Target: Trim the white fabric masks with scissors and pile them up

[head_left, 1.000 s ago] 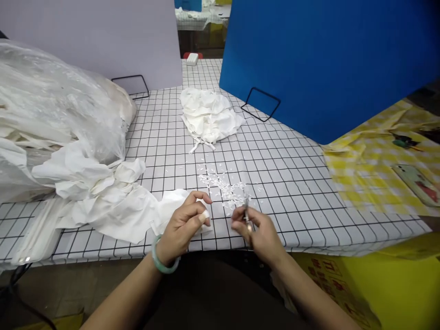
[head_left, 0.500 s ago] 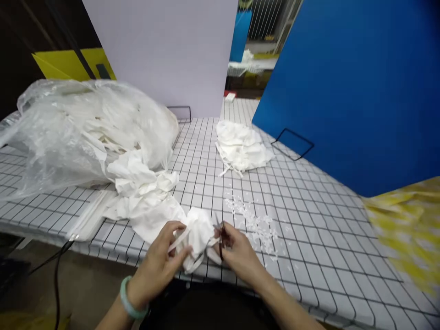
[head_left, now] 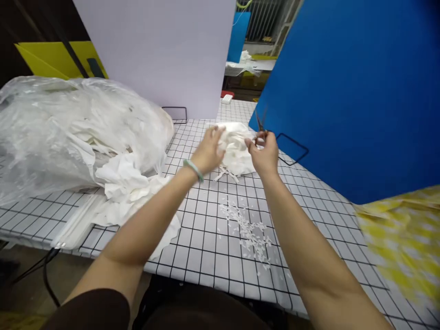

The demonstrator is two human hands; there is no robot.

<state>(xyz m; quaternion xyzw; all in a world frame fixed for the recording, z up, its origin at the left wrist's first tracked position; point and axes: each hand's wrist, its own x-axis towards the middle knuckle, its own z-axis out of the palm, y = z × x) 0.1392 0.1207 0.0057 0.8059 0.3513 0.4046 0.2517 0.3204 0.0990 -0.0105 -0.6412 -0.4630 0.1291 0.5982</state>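
Both my arms reach far out over the checked table (head_left: 302, 220). My left hand (head_left: 208, 150), with a green bangle on its wrist, rests with fingers loosely spread on a small heap of white cloth pieces (head_left: 237, 151) at the back of the table. My right hand (head_left: 264, 152) is closed round small scissors (head_left: 259, 124), whose blades point up, and it touches the right side of the same heap. Scattered white trimmings (head_left: 247, 227) lie on the table between my forearms.
A big clear plastic bag of white cloth (head_left: 68, 133) fills the left side, with loose white cloth (head_left: 130, 188) spilling from it. A pale board (head_left: 158, 50) and a blue board (head_left: 350, 87) stand behind on wire stands. Yellow checked cloth (head_left: 405, 229) lies at the right.
Both hands moved from the near table edge to the far heap. The white piece held half a second ago has gone from view. The scissors stay in my right hand.
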